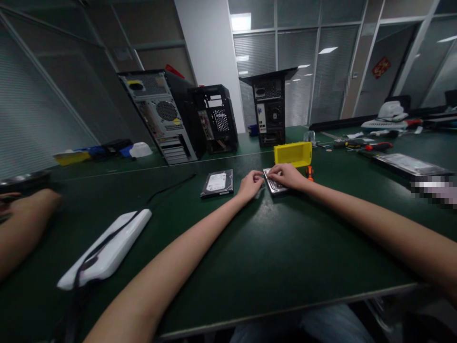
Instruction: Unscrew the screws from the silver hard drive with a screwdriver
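A silver hard drive (278, 189) lies on the green table in front of me, partly covered by my right hand. The bent fingers of my right hand (287, 175) are pinched together over its upper face; whatever is between the fingertips is too small to make out. At the drive's left edge, my left hand (251, 185) rests with curled fingers, and what they hold, if anything, is hidden. Left of my hands lies a second hard drive (217, 182) with a white label. A yellow box (293, 155) stands on its side just behind, with an orange-handled screwdriver (310, 173) near it.
Open computer cases (166, 116) stand along the back. A white flat device (107, 247) with a black strap lies at front left, beside another person's arm (24, 224). At right are a larger drive-like unit (410, 164) and a red-handled screwdriver (380, 146).
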`<state>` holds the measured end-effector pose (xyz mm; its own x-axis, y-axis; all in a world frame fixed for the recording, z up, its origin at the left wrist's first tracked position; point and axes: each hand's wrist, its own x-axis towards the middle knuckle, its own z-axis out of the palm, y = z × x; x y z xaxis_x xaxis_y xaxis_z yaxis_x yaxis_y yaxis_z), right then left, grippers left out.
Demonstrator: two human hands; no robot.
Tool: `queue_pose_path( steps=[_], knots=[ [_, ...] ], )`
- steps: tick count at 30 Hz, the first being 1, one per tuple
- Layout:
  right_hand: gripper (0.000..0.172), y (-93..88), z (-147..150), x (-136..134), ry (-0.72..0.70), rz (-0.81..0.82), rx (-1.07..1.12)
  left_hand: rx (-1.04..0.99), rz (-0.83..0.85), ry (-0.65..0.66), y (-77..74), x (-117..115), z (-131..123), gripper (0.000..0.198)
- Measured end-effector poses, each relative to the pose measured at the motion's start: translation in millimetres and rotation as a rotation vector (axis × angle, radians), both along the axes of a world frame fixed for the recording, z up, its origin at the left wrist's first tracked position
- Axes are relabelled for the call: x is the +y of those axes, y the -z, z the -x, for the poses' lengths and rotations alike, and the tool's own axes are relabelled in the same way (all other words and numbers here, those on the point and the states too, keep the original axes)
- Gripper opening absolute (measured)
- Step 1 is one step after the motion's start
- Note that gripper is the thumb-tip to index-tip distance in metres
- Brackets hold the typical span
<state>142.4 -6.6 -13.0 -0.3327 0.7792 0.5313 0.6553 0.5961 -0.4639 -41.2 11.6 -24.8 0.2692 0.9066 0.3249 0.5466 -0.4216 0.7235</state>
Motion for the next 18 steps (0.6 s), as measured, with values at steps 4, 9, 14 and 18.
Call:
queue_pose_path(
  steps=[4, 9, 14, 18],
  knots=[
    [0.023, 1.6, 0.4, 2.4, 0.005, -0.013, -0.016, 0.082, 0.052, 0.163, -15.3, 1.1, 13.2, 0.022],
    [0.024, 3.0, 1.3, 5.0, 0.033, -0.03, -0.028, 0.296, -0.165, 0.329, -20.3, -0.5, 24.3, 0.019],
    [0.024, 2.3, 2.2, 3.5, 0.051, -0.032, -0.032, 0.47, -0.422, 0.227, -11.8, -7.8, 21.1, 0.008],
    [0.025, 1.7, 2.9, 1.5, 0.07, -0.03, -0.022, 0.48, -0.446, 0.141, -10.4, -13.6, 19.1, 0.007]
  ],
)
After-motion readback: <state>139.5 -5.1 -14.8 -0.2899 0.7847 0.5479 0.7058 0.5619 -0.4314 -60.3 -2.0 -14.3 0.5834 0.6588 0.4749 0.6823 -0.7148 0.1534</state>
